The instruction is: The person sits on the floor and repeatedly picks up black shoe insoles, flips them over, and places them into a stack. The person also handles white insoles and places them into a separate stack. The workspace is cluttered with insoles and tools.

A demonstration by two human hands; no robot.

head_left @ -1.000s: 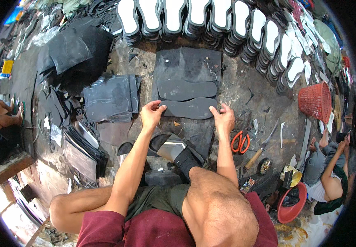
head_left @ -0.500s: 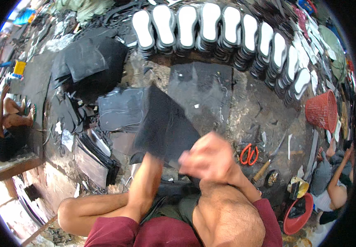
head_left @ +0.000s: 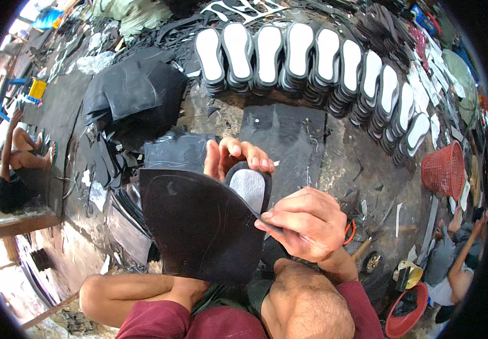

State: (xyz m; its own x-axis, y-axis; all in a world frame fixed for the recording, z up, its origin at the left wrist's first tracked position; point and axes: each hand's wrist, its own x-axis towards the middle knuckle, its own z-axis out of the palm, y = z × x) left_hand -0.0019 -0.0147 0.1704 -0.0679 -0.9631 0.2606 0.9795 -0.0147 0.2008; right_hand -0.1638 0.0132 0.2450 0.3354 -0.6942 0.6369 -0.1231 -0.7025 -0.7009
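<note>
Right fingers (head_left: pixel 292 219) pinched tight on black sheet (head_left: pixel 198 226), left hand (head_left: pixel 237 151) half-curled at white-topped sole (head_left: pixel 248 189), grip unclear

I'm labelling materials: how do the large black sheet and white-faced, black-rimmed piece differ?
The large black sheet has a dark face; the white-faced, black-rimmed piece is dark only around its border. The sheet has corners; the piece's visible end is rounded. Both have dark edges.

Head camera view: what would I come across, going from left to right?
Yellow boxy object → large dark sheet → right hand pinching that sheet's edge → wooden handle → red basket.
</note>
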